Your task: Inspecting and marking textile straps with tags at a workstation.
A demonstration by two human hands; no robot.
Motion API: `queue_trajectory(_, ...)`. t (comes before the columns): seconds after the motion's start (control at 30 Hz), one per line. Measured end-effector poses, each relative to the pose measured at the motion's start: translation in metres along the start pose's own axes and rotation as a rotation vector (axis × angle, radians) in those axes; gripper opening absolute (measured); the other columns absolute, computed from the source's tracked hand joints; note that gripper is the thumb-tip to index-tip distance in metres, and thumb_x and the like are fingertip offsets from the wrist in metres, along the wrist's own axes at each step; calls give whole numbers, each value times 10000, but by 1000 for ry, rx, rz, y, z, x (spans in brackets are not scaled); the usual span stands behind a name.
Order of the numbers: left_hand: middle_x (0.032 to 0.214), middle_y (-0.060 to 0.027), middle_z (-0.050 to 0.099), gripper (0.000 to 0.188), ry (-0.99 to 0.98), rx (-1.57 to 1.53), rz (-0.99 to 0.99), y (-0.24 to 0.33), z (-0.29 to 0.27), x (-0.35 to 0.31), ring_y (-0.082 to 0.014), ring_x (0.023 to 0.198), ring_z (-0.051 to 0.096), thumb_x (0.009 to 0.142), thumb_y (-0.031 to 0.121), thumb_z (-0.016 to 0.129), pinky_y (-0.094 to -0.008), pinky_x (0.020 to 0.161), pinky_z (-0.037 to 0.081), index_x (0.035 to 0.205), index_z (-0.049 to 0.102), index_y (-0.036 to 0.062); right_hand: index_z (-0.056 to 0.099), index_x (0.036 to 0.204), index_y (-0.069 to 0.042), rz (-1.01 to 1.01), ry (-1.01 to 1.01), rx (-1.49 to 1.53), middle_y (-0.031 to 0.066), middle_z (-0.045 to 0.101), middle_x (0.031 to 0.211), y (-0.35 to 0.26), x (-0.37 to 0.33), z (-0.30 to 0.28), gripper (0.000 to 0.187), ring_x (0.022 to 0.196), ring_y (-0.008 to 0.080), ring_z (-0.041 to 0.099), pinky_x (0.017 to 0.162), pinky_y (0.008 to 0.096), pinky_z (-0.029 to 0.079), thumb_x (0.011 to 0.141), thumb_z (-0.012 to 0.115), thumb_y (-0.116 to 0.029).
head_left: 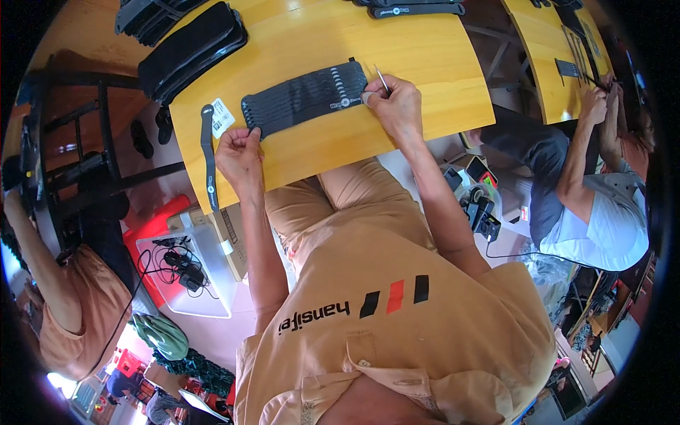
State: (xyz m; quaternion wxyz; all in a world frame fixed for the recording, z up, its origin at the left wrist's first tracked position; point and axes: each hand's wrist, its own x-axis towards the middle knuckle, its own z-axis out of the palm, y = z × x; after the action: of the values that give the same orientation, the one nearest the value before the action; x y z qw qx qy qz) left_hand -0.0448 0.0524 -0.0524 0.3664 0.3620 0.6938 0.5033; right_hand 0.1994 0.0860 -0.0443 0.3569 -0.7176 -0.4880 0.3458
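A fanned row of overlapping black straps [301,106] lies on the yellow table in front of me, with a line of small silvery marks near its right end. My left hand [241,159] pinches the near left corner of the row, thumb and fingers pressed together. At the opposite end, my right hand [398,110] is closed with its thumb at the straps' edge. A thin, pointed metal tool [383,79] sticks out of that hand; its exact kind is hard to tell. Beside my left hand lie a single black strap [207,156] and a white printed label [222,117].
Thick piles of black straps [191,53] stand on the yellow table [425,53] at the far left, with another pile [414,8] at the far edge. Left is a dark metal rack [106,134]; below, a clear bin [212,283] with cables. A co-worker [595,205] sits right.
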Motion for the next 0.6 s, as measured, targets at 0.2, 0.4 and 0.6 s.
queue_trajectory(0.2, 590, -28, 524, 122, 9, -13, 7, -1, 0, 2, -70, 440, 448, 727, 19, 660, -194, 384, 339, 750, 544, -8, 641, 716, -52, 3, 3, -43, 78, 604, 599, -2, 1, 1, 86, 561, 194, 591, 563, 308, 463, 651, 635, -108)
queue_trajectory(0.4, 575, -25, 531, 185, 155, 364, 198, 2, 7, -1, -97, 497, 487, 685, 37, 683, -237, 481, 397, 791, 534, 10, 611, 692, -67, 7, -5, -103, 83, 601, 607, -1, 4, 0, 78, 580, 228, 592, 570, 332, 462, 649, 635, -127)
queue_trajectory(0.6, 570, -25, 533, 196, 82, 199, 52, -5, -2, 3, -104, 510, 496, 686, 50, 683, -247, 505, 405, 803, 528, 17, 606, 694, -80, -3, -33, -115, 99, 605, 621, -5, 2, -2, 53, 605, 246, 598, 583, 355, 462, 662, 604, -123)
